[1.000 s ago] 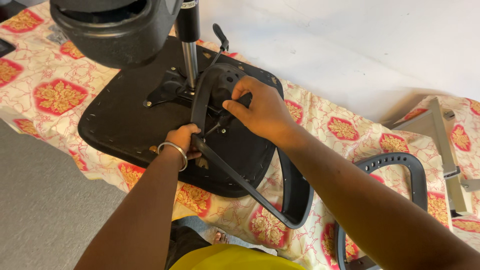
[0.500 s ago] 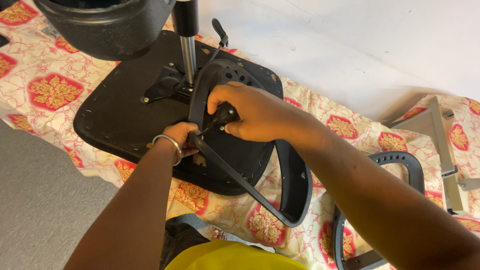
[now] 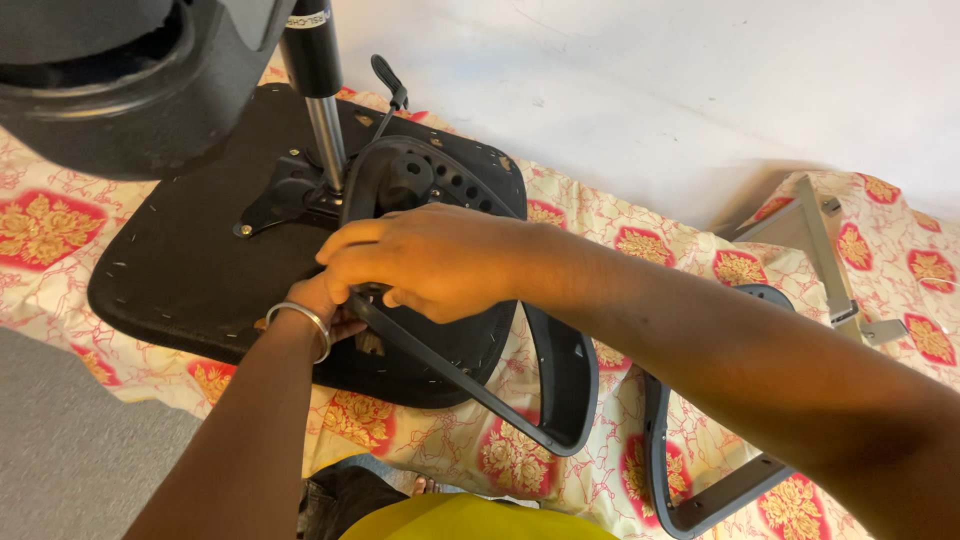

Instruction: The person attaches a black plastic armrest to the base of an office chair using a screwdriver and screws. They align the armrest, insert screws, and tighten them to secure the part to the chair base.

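Head view shows the right hand (image 3: 425, 262) curled over the armrest (image 3: 470, 380) where it meets the upturned seat (image 3: 180, 270) on the patterned cloth (image 3: 60, 225). Left hand (image 3: 325, 305), wearing a bangle (image 3: 300, 322), sits beneath it against the armrest; its grip cannot be told. A second armrest (image 3: 690, 500) lies well apart.

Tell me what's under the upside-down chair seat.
The chair seat lies on a cream cloth with red and gold medallions, spread over a raised surface. What is beneath that cloth is covered. The right hand and left hand hide the armrest bracket where it meets the seat.
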